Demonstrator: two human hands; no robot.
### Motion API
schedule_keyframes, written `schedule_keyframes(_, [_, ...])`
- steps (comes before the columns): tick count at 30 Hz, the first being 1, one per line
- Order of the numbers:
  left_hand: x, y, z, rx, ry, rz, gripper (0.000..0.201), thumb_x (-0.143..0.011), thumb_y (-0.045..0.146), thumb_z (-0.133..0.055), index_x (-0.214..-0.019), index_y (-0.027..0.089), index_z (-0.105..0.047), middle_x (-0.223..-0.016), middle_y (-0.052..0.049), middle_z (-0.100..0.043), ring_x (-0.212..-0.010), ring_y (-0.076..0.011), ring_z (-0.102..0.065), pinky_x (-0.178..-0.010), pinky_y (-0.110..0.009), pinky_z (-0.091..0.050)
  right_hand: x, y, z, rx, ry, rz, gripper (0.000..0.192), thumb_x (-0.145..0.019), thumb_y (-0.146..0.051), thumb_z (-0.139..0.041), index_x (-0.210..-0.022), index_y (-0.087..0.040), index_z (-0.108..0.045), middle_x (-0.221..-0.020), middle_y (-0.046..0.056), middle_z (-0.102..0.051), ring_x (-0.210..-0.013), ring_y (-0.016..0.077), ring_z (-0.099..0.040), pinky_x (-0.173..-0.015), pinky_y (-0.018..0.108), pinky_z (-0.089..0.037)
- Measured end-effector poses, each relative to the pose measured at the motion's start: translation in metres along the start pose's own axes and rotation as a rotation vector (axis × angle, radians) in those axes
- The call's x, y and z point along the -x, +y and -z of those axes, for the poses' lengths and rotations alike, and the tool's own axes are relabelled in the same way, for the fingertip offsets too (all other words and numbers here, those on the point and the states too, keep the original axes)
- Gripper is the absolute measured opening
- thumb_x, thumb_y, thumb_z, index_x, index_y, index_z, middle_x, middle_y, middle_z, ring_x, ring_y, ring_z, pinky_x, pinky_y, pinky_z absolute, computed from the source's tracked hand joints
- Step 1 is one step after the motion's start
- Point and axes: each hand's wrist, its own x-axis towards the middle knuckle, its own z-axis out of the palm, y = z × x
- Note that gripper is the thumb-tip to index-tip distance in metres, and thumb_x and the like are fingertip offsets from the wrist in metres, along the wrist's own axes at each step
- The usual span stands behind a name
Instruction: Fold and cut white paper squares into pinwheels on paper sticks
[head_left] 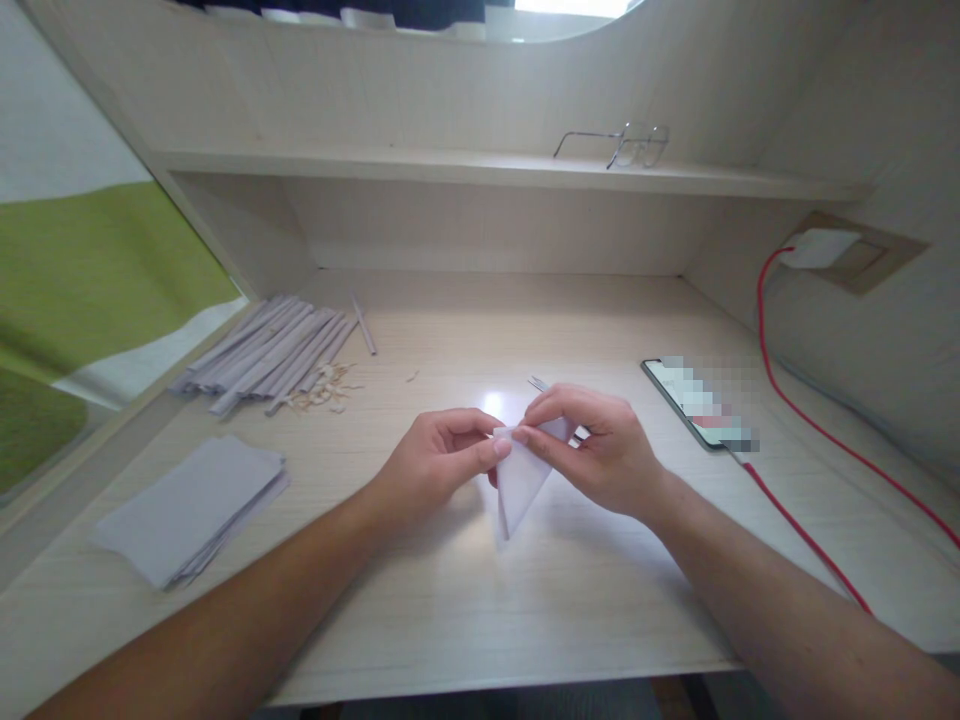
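Between my two hands, above the middle of the desk, is a sheet of white paper [520,487] bent into a pointed shape with its tip downward. My left hand [439,455] pinches its upper left edge between thumb and fingers. The upper right part is gripped by my right hand [596,440], thumb in front and fingers curled behind. Just behind the right hand, a thin metal tool [537,383] shows only in part; its kind is hidden. On the left lies a stack of white paper sheets [195,505].
A pile of rolled paper sticks [270,345] lies back left, with pale curly scraps [326,388] beside it and one loose stick [364,325]. On the right are a phone [690,405] and a red cable [806,405]. Glasses [637,145] rest on the shelf [450,165].
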Motion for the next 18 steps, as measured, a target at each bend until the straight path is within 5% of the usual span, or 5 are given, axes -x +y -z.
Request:
schedule_keyframes(6, [0.002,0.002,-0.004,-0.170,0.185,-0.074,0.015,-0.090,0.029,-0.074,-0.083,0.017,-0.078,-0.079,-0.001,-0.073,-0.074,-0.0118,-0.063,-0.069,-0.022,-0.048,0.000,0.001,0.000,-0.043,0.060,-0.063,0.003,-0.090,-0.022,-0.076,-0.089,-0.020,-0.073,-0.094,0.006,-0.073,-0.090,0.0200,-0.069,-0.081,0.035,-0.053])
schedule_keyframes(10, [0.002,0.001,-0.004,-0.166,0.267,-0.093,0.013,-0.088,0.028,-0.075,-0.084,0.016,-0.077,-0.078,-0.001,-0.074,-0.071,-0.0121,-0.065,-0.067,-0.021,-0.050,-0.002,0.008,0.000,-0.206,0.180,-0.283,0.017,-0.087,-0.030,-0.079,-0.100,-0.022,-0.072,-0.108,0.007,-0.074,-0.098,0.0222,-0.070,-0.082,0.035,-0.056])
schedule_keyframes(14, [0.002,0.002,-0.004,-0.210,0.328,-0.137,0.013,-0.088,0.028,-0.075,-0.083,0.017,-0.077,-0.078,-0.001,-0.076,-0.072,-0.0125,-0.067,-0.067,-0.020,-0.052,-0.004,0.014,0.000,-0.521,0.143,-0.563,0.045,-0.081,-0.040,-0.084,-0.119,-0.022,-0.065,-0.089,0.003,-0.075,-0.080,0.0208,-0.073,-0.068,0.033,-0.060])
schedule_keyframes(18, [0.002,0.003,-0.005,-0.259,0.388,-0.167,0.011,-0.088,0.027,-0.075,-0.084,0.018,-0.078,-0.081,-0.001,-0.077,-0.073,-0.0128,-0.069,-0.067,-0.020,-0.052,-0.006,0.017,0.000,-0.613,0.067,-0.671,0.038,-0.079,-0.044,-0.085,-0.103,-0.017,-0.073,-0.071,0.001,-0.070,-0.068,0.0181,-0.072,-0.064,0.030,-0.061])
